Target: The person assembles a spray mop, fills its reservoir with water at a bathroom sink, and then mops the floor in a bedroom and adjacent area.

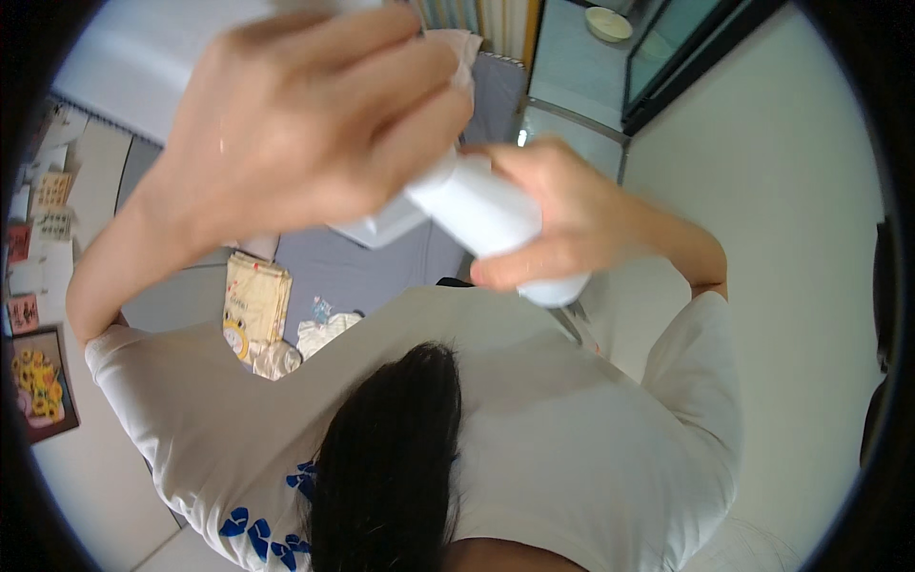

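My right hand (557, 207) wraps around a smooth white cylindrical object (493, 207), held tilted in front of my chest. Its rounded lower end shows below my thumb. At the upper end, my left hand (322, 121) is curled with its back towards me, hiding that end and whatever lies within the fingers. Both hands are slightly blurred. Partly covered by the left hand is a white angular thing (382, 222); whether it belongs to the cylinder I cannot tell.
Beyond my hands is a bed with a grey-blue sheet (357, 257). Folded yellow printed cloth (257, 293) and a striped cloth (329, 332) lie on it. A pale wall (758, 186) stands at right, near a glass door (672, 57). A basin (608, 25) sits beyond the doorway.
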The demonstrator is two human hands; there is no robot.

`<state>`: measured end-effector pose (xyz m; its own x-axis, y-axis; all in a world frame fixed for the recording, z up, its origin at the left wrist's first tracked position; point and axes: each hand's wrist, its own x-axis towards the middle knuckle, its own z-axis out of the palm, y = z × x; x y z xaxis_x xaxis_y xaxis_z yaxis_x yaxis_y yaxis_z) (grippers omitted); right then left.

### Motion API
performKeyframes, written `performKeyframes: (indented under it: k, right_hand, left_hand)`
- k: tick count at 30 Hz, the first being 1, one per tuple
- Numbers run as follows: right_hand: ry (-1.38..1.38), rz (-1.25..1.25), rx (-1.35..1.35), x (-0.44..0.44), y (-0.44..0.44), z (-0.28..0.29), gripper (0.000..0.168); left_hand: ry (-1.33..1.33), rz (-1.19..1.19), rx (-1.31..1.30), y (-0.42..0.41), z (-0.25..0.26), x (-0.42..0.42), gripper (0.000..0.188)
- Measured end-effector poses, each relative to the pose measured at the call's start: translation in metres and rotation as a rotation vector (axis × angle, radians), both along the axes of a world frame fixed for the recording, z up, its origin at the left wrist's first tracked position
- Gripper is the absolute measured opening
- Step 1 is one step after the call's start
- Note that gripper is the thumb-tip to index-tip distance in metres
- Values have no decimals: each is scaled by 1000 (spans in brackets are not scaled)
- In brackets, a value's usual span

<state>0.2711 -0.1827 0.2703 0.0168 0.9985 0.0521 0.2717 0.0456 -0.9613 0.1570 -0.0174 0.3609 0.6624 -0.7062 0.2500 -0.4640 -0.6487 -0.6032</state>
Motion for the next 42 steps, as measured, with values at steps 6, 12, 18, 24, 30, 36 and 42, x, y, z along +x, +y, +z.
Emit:
performKeyframes:
  k: [6, 12, 18, 24, 30, 36, 42]
  right_hand:
    - [-118, 226, 216, -39, 21, -29, 46]
    - [-237, 329, 205, -67, 24, -57, 45]
    - [-256, 169, 120, -56, 51, -50, 37]
    - [-366, -93, 46, -25, 59, -55, 40]
    - [-369, -487, 46, 49, 23, -63, 42]
    - [-216, -414, 293, 116, -24, -40, 35]
    - [-243, -721, 306, 133, -52, -20, 34]
  left_hand:
    - [228, 258, 94, -5, -4, -69, 12]
    - [310, 367, -140, 73, 18, -103, 15]
    - [2, 490, -290, 122, -16, -131, 18]
    - [49, 461, -746, 139, -72, -95, 17]
    - [229, 680, -1250, 121, -144, -23, 16]
    - [342, 244, -1456, 63, -201, 81, 31]
    - [275, 209, -1389, 43, -208, 152, 31]
